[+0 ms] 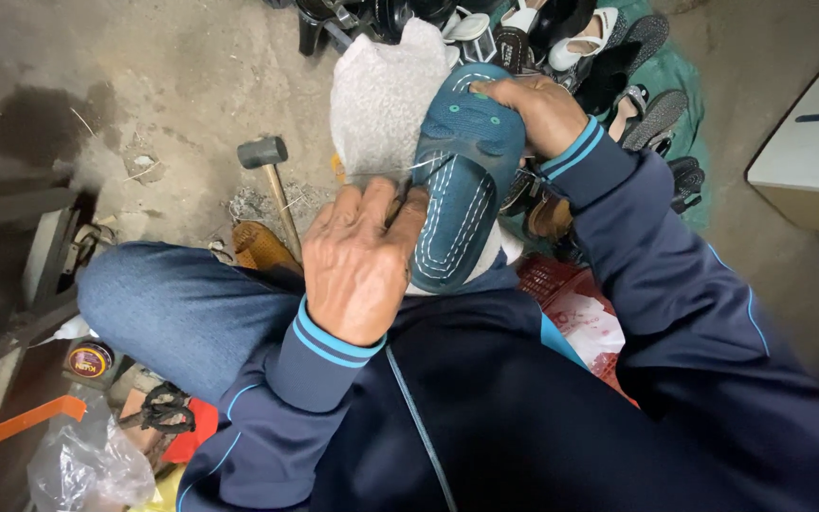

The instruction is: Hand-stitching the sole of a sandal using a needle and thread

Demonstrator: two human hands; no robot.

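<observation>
hammer (267,163): black rubber head, wooden handle, lying on the concrete floor (191,76)
floor: dusty, dark wet stain at upper left
shoe pile (599,57): sandals and shoes, black and white, on a green sheet (684,76), top right
box (812,152): white top, far right
tin (89,360): round, lower left
plastic bag (87,469): clear, crumpled, bottom left
orange strip (21,422): beside the bag

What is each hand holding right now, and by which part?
The right hand grips the teal shoe at its far end, sole up. The left hand pinches at the sole's edge near the white stitching; whether it holds a tool cannot be told.
</observation>
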